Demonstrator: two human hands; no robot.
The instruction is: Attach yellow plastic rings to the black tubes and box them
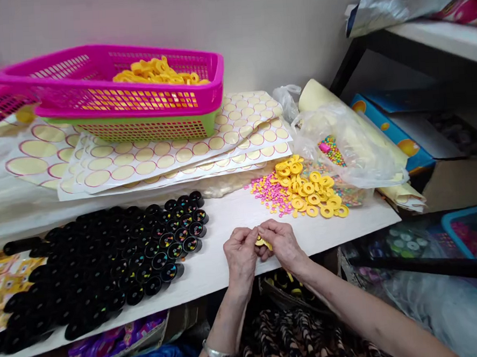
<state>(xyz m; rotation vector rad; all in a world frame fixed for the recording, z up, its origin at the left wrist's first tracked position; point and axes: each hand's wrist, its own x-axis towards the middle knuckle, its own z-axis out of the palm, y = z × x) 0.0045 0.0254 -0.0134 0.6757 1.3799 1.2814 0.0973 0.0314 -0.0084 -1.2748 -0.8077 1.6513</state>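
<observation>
Near the front edge of the white table (220,212), my left hand (241,251) and my right hand (282,243) meet, fingers closed around a small yellow ring-shaped plastic piece (260,242). Fingertips of both hands cover part of it. Just beyond my hands lies a heap of similar yellow ring pieces (314,196), with small pink beads (272,194) scattered along its left side. To the left, many round black cups (160,260) stand in close rows; several on the right side hold tiny coloured bits.
A pink basket (137,106) of yellow pieces rests in a green basket (150,129) on sheets of round stickers (184,159). A clear plastic bag (358,152) with coloured beads lies at right. Below the table is a box of purple packets (119,339).
</observation>
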